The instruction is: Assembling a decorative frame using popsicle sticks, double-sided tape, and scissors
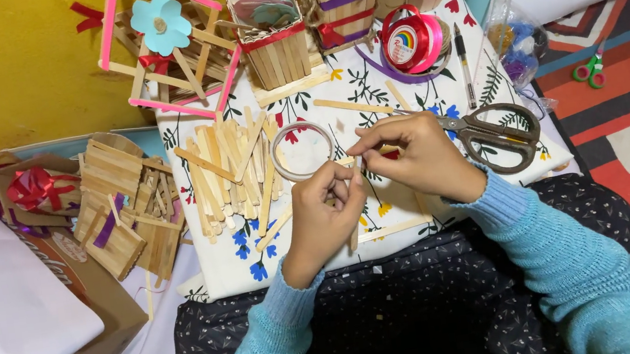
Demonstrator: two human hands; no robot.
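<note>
Wooden craft sticks lie in a loose heap on the floral cloth that covers the bench, just left of the person's hands, and a clear ring of tape rests beside the heap, close above the left hand. Behind these stand small stick-built boxes tied with red and purple ribbon, a pink-edged stick frame carrying a pale blue paper flower, and a pink ribbon spool. A pen lies upright in the view near the spool, and brown-handled scissors sit touching the back of the right hand. Off the cloth to the left are more glued stick panels and a cardboard box; green-handled small scissors lie on the patterned rug at right. Between both hands is a single pale craft stick, thin and flat, mostly hidden by fingers. The left hand is closed around its lower part, thumb and forefinger pinched narrow; the right hand pinches its upper end with fingertips drawn together. The stick sits over the front middle of the cloth, in front of the tape ring. Both sleeves are light blue knit.
</note>
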